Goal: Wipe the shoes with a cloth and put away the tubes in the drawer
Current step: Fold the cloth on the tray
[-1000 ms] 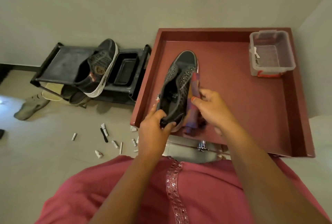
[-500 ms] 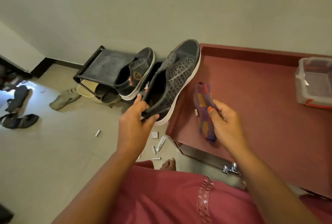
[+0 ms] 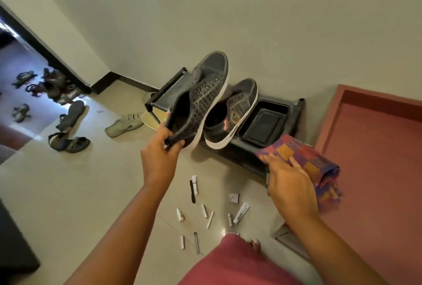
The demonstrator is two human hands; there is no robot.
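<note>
my left hand point(image 3: 159, 159) pinches the heel of the dark sneaker point(image 3: 197, 99), thumb on one side of the collar and fingers curled on the other, and holds it in the air over the black shoe rack point(image 3: 294, 111), toe pointing away from me. its mate, the second sneaker point(image 3: 233, 113), sits on the rack just beside it, leaning on its side. my right hand point(image 3: 290, 184) holds the checked cloth point(image 3: 303, 161), fingers laid over the bunched fabric, between the rack and the red tray point(image 3: 376, 147). the tubes point(image 3: 206, 211) lie scattered on the floor tiles near my foot, well apart from both hands; i see no drawer clearly from here.

i judge the step to be setting this shoe down next to its pair. the grip is only at the heel rim, so the long toe end can swing and knock the second sneaker, which looks loosely balanced and could slide off the rack edge. the free space on the rack is narrow, so a careless drop may leave the shoe hanging over the front. a loose end of the cloth dangles low and could snag the rack corner. the small tubes are right by my foot, so a step forward could kick them or crush one.
</note>
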